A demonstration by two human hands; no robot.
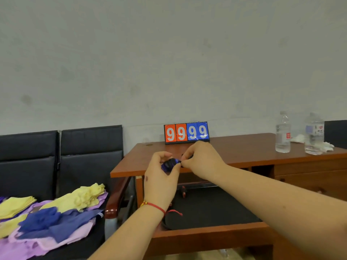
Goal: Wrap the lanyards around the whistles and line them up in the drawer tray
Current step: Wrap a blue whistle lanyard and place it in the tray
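I hold a blue whistle (170,164) up in front of me, above the open drawer. My left hand (161,177) grips its body, with dark lanyard wound around it. My right hand (201,160) pinches the black lanyard (185,158) at the whistle's right end, fingers closed on the cord. Below, the drawer tray (216,207) is lined in black. A small red and black item (183,191) lies at its back, and a black lanyard loop (167,222) lies at its front left; my forearms hide part of the tray.
A wooden desk (244,152) holds a flip scoreboard (186,132) reading 9999, two water bottles (283,132) and crumpled tissue (326,145). On the left, black chairs (62,156) carry yellow, purple and blue cloths (50,218). A wooden armrest (116,196) stands beside the drawer.
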